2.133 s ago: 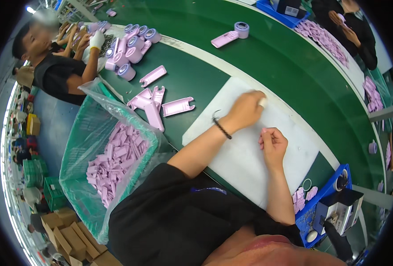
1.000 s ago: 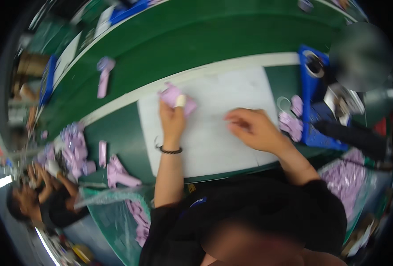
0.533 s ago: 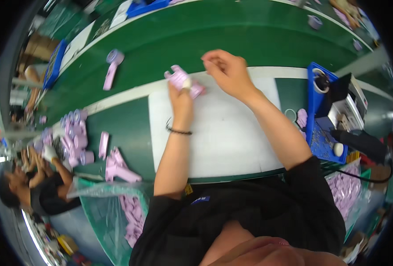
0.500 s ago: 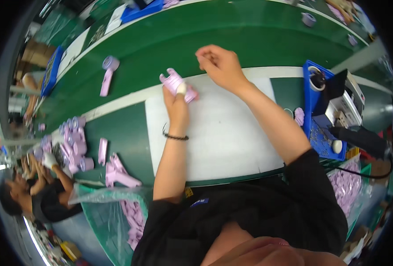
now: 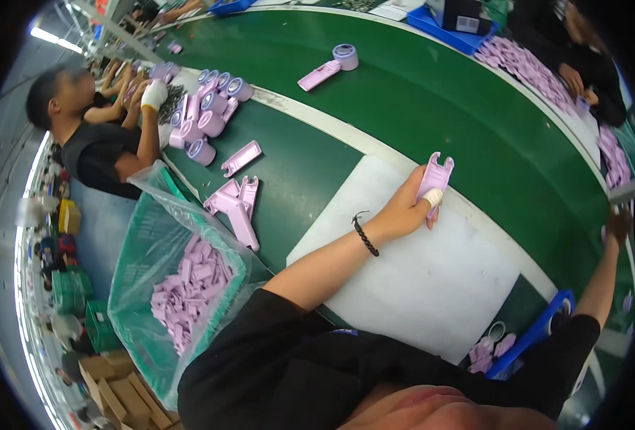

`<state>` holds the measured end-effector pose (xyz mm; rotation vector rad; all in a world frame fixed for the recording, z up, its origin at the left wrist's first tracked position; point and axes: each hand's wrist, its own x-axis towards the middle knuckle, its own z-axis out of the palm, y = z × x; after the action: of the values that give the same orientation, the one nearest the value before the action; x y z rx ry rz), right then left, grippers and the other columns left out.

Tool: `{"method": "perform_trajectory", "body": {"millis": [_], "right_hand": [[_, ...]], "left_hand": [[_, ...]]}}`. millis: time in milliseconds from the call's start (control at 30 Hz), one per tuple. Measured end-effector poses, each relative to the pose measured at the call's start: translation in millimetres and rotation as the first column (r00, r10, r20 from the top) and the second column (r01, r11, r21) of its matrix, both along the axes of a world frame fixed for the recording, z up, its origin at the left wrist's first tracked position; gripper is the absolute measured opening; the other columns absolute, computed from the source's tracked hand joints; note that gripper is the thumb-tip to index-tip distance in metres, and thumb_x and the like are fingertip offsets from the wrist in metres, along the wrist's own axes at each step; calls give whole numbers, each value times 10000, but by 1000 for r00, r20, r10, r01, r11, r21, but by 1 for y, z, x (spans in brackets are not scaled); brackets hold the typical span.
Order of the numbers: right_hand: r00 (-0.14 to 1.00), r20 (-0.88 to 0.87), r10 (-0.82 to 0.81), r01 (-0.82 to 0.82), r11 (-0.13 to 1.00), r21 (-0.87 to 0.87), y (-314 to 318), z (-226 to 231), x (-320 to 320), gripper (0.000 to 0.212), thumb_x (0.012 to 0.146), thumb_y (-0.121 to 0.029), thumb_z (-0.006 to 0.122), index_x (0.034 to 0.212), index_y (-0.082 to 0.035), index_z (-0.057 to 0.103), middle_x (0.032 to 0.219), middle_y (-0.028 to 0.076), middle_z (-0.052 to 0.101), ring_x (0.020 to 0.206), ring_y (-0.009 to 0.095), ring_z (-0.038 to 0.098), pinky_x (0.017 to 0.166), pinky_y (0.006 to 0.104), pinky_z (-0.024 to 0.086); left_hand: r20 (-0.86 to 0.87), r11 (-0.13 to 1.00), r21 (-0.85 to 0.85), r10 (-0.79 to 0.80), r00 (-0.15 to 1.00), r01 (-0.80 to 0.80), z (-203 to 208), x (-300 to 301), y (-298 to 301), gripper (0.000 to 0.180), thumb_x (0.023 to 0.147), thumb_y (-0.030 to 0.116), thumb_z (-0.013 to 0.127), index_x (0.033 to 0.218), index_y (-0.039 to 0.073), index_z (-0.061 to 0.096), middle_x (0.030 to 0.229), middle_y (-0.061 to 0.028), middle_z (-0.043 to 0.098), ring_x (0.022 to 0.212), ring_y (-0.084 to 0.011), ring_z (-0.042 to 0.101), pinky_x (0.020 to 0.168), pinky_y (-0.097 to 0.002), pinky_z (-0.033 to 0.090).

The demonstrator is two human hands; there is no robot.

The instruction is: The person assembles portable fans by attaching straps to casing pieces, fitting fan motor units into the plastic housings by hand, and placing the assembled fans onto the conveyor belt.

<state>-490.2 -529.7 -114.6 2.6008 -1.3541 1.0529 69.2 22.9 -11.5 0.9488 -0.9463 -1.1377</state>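
Observation:
My left hand (image 5: 403,211) is closed around a pink plastic handle shell (image 5: 436,175) with a forked end, held above the white mat (image 5: 410,287). A white cover sits on its thumb. My right arm stretches far out to the right, and my right hand (image 5: 618,223) is over the far right part of the green belt. It is dark and small there, with a bit of pink beside it, and its fingers do not show clearly. On the belt beyond the mat lies a pink handle with a round lilac head (image 5: 345,56).
Left of the mat lie loose pink shells (image 5: 238,204) and a pile of round-headed pink parts (image 5: 213,122). A lined green crate (image 5: 127,287) of pink pieces stands below. A blue tray (image 5: 532,337) is at the right. Co-workers sit at the left and far right.
The view has swung to the left. My right hand has gone from beside the left hand to far right over the belt. My left hand still holds the pink shell.

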Motion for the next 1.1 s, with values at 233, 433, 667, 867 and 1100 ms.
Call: {"method": "perform_trajectory", "body": {"millis": [233, 433, 667, 867, 1100], "right_hand": [[858, 441, 265, -342, 934, 106, 26, -57, 15, 377, 925, -180, 500, 1285, -69, 517, 1143, 203, 585, 989, 404, 592, 858, 481, 506], [672, 678, 297, -518, 843, 145, 62, -11, 11, 373, 926, -143, 523, 1284, -41, 498, 1190, 212, 545, 1044, 395, 562, 895, 466, 498], [381, 912, 154, -682, 712, 165, 76, 15, 73, 375, 926, -99, 549, 1283, -9, 474, 1244, 221, 500, 1107, 384, 527, 938, 448, 490], [118, 989, -94, -804, 576, 150, 133, 35, 180, 383, 926, -62, 572, 1282, 19, 455, 1291, 229, 460, 1162, 374, 496, 975, 433, 483], [-146, 920, -364, -883, 467, 45, 391, 117, 348, 397, 927, -18, 598, 1280, 51, 432, 1346, 239, 415, 1226, 363, 461, 1018, 416, 474]], "left_hand": [[47, 999, -13, 50, 998, -49, -6, -2, -6, 388, 956, -28, 410, 1334, 10, 334, 856, -111, 572, 633, -181, 575, 553, -305, 517], [-116, 999, -46, -27, 993, 22, -6, 3, -5, 337, 985, 37, 421, 1317, 22, 371, 846, -105, 577, 616, -175, 572, 528, -294, 505], [-142, 994, 108, 10, 990, 6, 16, 6, -1, 309, 1007, 106, 429, 1311, 52, 416, 803, -90, 573, 530, -155, 533, 471, -272, 474], [-223, 1000, -16, 18, 975, -22, 8, -1, -3, 283, 957, 38, 418, 1240, 33, 428, 788, -107, 595, 547, -175, 573, 491, -290, 497], [-279, 998, -44, -60, 959, 50, 13, 5, 13, 338, 890, -5, 380, 1223, 34, 415, 791, -132, 611, 537, -200, 585, 501, -302, 507]]}}
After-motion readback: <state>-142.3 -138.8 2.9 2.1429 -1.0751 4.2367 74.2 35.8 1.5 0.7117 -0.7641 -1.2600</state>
